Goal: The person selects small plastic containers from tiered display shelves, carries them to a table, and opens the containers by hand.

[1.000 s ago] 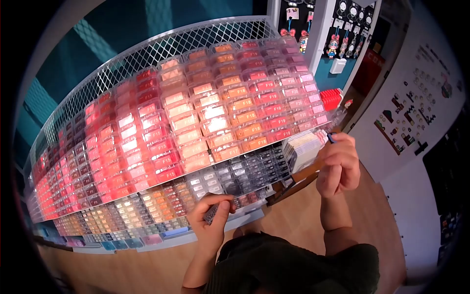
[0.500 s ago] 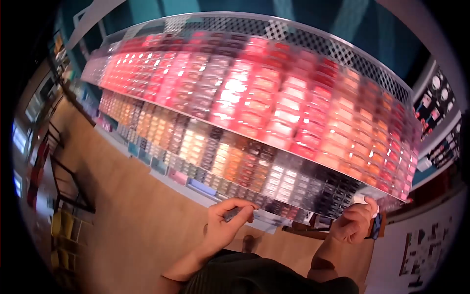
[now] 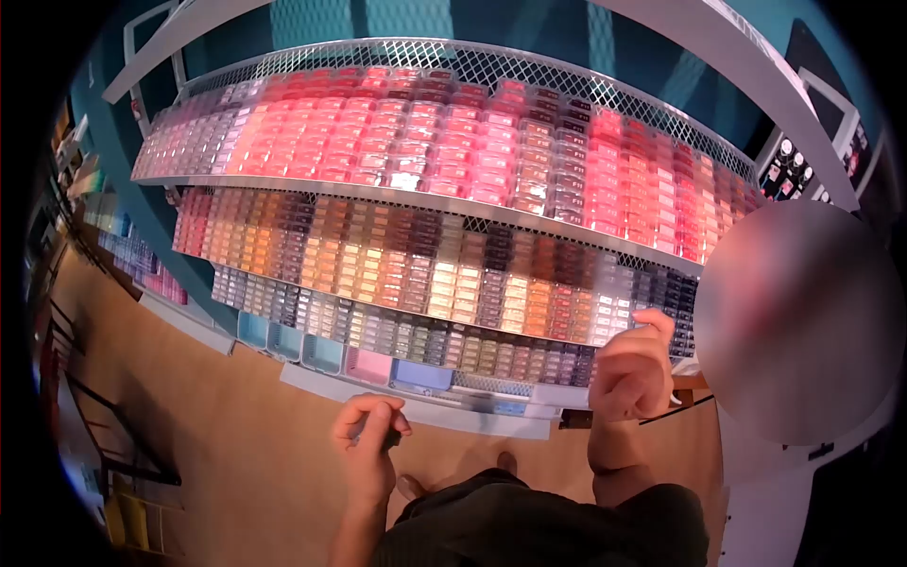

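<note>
My left hand [image 3: 370,435] hangs in front of the rack's lower edge, thumb and fingers pinched together. Something small and dark shows under the fingertips, too hidden to name. My right hand [image 3: 631,376] is raised before the lower rows at the right, fingers curled in. A small white edge [image 3: 675,400] peeks out beside it; I cannot make out what it is. Facing both hands is a tiered rack of small clear-lidded packs, with pink and red packs [image 3: 378,132] on top, tan and brown packs [image 3: 364,255] in the middle and grey packs [image 3: 397,335] below.
A blue bin [image 3: 422,375], a pink bin [image 3: 367,365] and several teal bins [image 3: 323,352] line the rack's base. Wooden floor [image 3: 246,435] lies at left, with a dark metal frame [image 3: 118,463]. A blurred round patch [image 3: 798,321] hides the right side.
The view has turned to the right, and the rack appears less tilted. My left hand has shifted left and lower in view; my right hand is higher and further left. The blurred patch has appeared.
</note>
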`<action>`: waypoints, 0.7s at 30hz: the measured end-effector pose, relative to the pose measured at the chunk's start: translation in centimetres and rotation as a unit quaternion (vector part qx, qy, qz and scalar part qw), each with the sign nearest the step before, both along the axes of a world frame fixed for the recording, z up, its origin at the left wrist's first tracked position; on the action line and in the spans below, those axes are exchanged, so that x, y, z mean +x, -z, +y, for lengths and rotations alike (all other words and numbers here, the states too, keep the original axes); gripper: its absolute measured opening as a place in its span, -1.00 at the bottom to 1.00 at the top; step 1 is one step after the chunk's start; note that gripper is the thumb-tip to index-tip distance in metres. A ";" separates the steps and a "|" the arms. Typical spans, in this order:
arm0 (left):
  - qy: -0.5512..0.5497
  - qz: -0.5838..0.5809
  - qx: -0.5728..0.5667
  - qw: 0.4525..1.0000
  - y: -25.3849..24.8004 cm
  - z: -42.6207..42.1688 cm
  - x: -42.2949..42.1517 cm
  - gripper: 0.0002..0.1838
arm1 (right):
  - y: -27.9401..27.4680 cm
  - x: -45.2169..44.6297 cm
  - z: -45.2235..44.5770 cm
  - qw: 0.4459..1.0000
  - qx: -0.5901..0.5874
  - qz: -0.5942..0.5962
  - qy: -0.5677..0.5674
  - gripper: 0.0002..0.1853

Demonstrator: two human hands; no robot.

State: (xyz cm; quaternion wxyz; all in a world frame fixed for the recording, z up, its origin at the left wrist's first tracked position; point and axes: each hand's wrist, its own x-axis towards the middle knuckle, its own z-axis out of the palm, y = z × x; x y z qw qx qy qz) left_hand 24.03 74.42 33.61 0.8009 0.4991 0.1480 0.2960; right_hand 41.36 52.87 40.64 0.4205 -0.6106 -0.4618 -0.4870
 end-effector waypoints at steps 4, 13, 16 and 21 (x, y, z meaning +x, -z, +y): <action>-0.017 -0.014 -0.059 0.998 0.7 4.7 -1.8 -0.77 | -0.9 -3.5 5.1 0.997 -0.029 0.025 -0.065 -0.77; -0.004 0.002 -0.154 0.988 0.5 7.9 -1.6 -0.78 | -10.9 -13.0 13.6 0.843 0.064 0.230 -0.482 -0.97; 0.010 -0.004 -0.134 0.991 1.3 8.6 -1.3 -0.78 | -10.6 -11.3 14.9 0.838 0.052 0.113 -0.532 -0.95; -0.001 -0.015 -0.109 0.994 0.7 9.8 -0.1 -0.79 | -9.7 -9.9 17.0 0.843 0.164 0.000 -0.512 -0.87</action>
